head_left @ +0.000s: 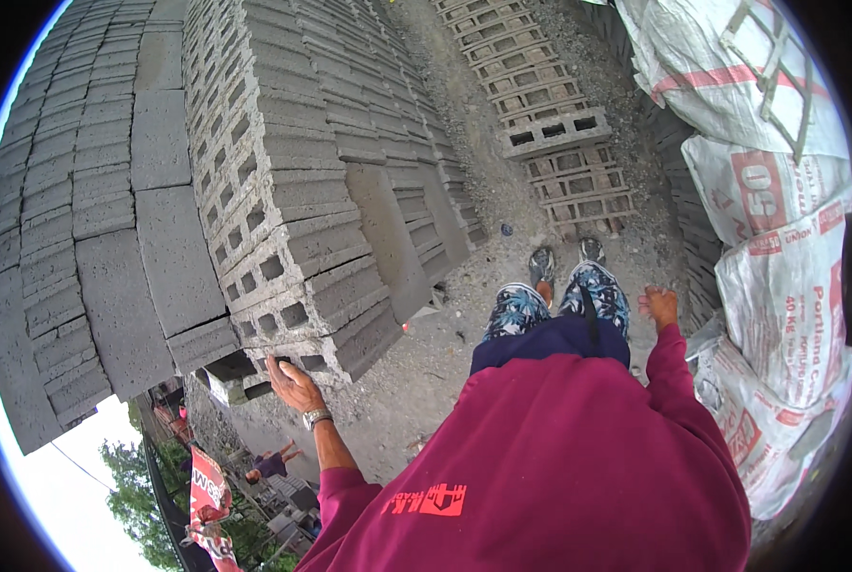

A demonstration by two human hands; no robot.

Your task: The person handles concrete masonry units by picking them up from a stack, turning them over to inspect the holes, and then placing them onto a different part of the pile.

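Note:
My left hand (297, 386), with a watch on its wrist, reaches to the near end of a tall stack of grey hollow concrete blocks (326, 276). Its fingers are stretched out and lie against the lower edge of an end block, not wrapped around it. My right hand (661, 305) hangs beside my hip with fingers loosely bent and a little apart. Nothing shows in it. Nearest to that hand is a pile of white and red cement sacks (783, 296).
Ahead, a hollow block (556, 132) rests across a row of slatted frames (578, 186) on the gravel ground (426, 381). More stacked blocks (116, 296) rise at the far left. Another person (271, 464) is in the background at lower left, near a red and white banner (208, 486).

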